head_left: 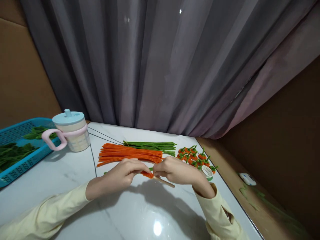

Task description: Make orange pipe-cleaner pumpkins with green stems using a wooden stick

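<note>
Pinching an orange fuzzy pipe cleaner coil [147, 174] between both hands over the white marble-look surface [140, 213], so risks come mostly from grip and crowding. Far left, a blue perforated plastic tray with green leaves [17, 151] sits beside a cream cup with pale blue lid and pink handle [71, 131]; both are well apart from the work, low risk. Left hand [122, 175] is closed down to a fingertip pinch on the coil's left end; if that pinch loosens, the wrap would likely spring loose. Behind the hands, a bundle of straight orange pipe cleaners [130, 154] and a bundle of green pipe cleaners [150, 146] lie near; a knuckle could drag or scatter them. Right hand [175, 171] is curled shut on the coil's right end and seems to hold a thin wooden stick [165, 182] too; exact grip hidden. A slip could drop the stick. Right of it, small finished orange-and-green pipe cleaner pumpkins [196, 157] and a white-and-green tape roll [207, 172] lie near the edge, so a wrist nudge might push them off.
</note>
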Demonstrator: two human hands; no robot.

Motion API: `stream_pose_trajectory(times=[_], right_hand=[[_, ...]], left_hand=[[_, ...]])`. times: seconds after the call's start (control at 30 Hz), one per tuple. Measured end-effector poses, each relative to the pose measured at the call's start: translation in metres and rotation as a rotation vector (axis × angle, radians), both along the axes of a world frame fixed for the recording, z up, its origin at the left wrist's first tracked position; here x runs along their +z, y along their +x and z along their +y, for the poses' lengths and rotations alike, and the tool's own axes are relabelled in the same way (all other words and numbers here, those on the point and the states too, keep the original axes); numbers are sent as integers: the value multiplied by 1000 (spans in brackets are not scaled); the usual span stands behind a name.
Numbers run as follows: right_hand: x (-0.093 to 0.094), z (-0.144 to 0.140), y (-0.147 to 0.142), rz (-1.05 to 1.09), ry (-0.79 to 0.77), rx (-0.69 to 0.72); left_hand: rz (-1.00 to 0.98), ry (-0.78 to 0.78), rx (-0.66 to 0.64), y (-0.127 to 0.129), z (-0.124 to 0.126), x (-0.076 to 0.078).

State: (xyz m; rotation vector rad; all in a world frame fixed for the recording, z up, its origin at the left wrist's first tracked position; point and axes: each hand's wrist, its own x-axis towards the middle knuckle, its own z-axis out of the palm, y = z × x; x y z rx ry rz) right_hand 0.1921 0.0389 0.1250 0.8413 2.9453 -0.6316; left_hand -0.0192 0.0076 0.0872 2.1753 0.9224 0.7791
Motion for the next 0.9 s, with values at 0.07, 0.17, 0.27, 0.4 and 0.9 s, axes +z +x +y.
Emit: stream_pose_trajectory(times=[0.07,0.17,0.27,0.4,0.9], right_hand=[[-3,10,3,100,-197,69],[-10,21,6,242,-502,106],[-21,26,4,386,-750,16],[-34,26,-2,586,-897,-77],[-39,8,-37,867,-727,-401]], left_hand=[[-51,-69,-16,0,0,4],[-112,-192,3,-1,0,6],[-224,-293,61,-1,1,1],[-340,-294,127,1,2,-7],[-530,-280,408,-2,11,-7]])
